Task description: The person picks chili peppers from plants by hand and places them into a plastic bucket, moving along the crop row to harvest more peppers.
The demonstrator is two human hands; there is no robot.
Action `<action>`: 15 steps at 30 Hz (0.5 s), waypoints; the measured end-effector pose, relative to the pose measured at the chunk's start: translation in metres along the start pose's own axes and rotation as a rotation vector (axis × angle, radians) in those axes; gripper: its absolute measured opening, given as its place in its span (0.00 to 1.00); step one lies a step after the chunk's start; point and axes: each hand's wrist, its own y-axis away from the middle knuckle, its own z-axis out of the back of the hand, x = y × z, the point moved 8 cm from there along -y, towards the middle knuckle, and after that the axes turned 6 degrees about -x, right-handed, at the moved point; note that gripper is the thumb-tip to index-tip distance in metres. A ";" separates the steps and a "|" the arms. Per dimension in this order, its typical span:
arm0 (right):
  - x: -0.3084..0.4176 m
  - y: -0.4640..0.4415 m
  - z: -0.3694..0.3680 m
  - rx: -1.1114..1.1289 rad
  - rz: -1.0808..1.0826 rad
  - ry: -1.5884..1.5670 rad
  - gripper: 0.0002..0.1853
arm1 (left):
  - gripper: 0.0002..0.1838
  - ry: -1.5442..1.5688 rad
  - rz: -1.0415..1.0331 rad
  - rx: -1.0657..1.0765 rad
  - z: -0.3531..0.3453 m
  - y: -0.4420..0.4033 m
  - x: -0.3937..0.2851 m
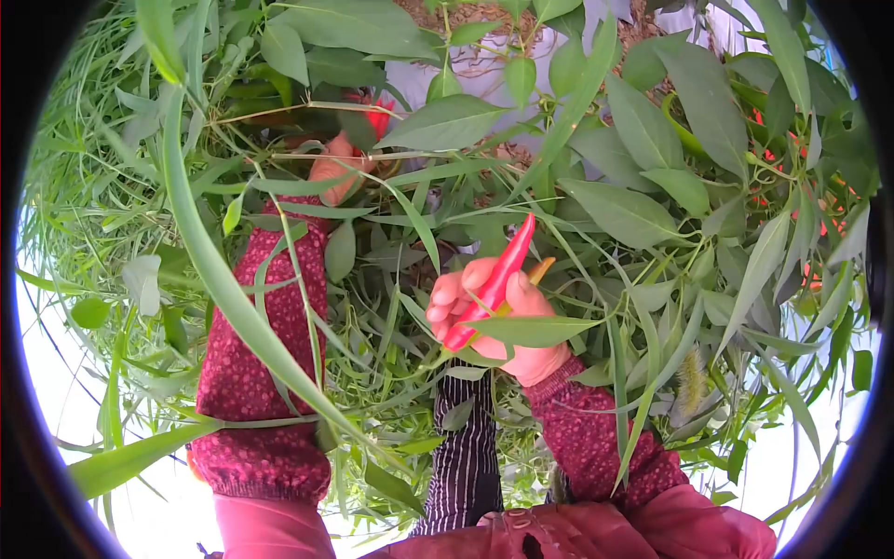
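R hand (523, 296) was closed round a red pepper (500, 278), w/ an orange-yellow pepper tip (540, 270) showing just behind. L hand (335, 173) was in the foliage (447, 123), partly hidden by leaves, near a 2nd red pepper (379, 118); its grip/contact could not be det'd.

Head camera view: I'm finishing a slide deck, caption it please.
Right hand holding a red pepper, left hand reaching in among green leaves.
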 end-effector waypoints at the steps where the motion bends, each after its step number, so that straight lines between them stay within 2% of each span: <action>1: 0.001 -0.005 0.002 0.001 -0.003 0.015 0.20 | 0.20 -0.556 0.095 -0.018 0.012 -0.001 0.013; 2: 0.000 -0.010 0.004 -0.006 -0.001 0.019 0.20 | 0.18 -1.112 0.187 -0.035 0.031 0.000 0.023; 4: 0.002 -0.017 0.010 -0.055 0.038 -0.046 0.21 | 0.17 -1.045 0.126 -0.029 0.031 0.001 0.019; 6: 0.007 -0.017 0.014 -0.112 0.046 -0.033 0.20 | 0.19 -1.140 0.026 0.011 0.034 0.005 0.015; 7: 0.009 -0.016 0.017 -0.162 0.055 -0.018 0.19 | 0.17 -0.836 -0.004 0.039 0.028 0.015 0.019; 8: 0.012 -0.017 0.020 -0.204 0.064 -0.001 0.18 | 0.17 -0.727 0.137 0.087 0.022 0.021 0.022; 10: 0.012 -0.018 0.019 -0.202 0.046 0.000 0.15 | 0.18 -0.362 0.122 0.081 -0.015 0.053 -0.005; 12: 0.008 -0.016 0.025 -0.311 0.014 0.033 0.13 | 0.19 -0.016 0.271 -0.173 -0.018 0.071 -0.011; 13: 0.007 -0.019 0.029 -0.335 0.015 0.020 0.10 | 0.19 -0.920 -0.075 -0.141 -0.018 0.070 -0.036; 14: 0.005 -0.022 0.030 -0.323 0.041 0.004 0.10 | 0.17 -0.429 -0.165 -0.185 -0.007 0.074 -0.042; 15: 0.007 -0.023 0.033 -0.361 0.035 0.057 0.08 | 0.15 -0.822 -0.025 -0.262 -0.027 0.081 -0.080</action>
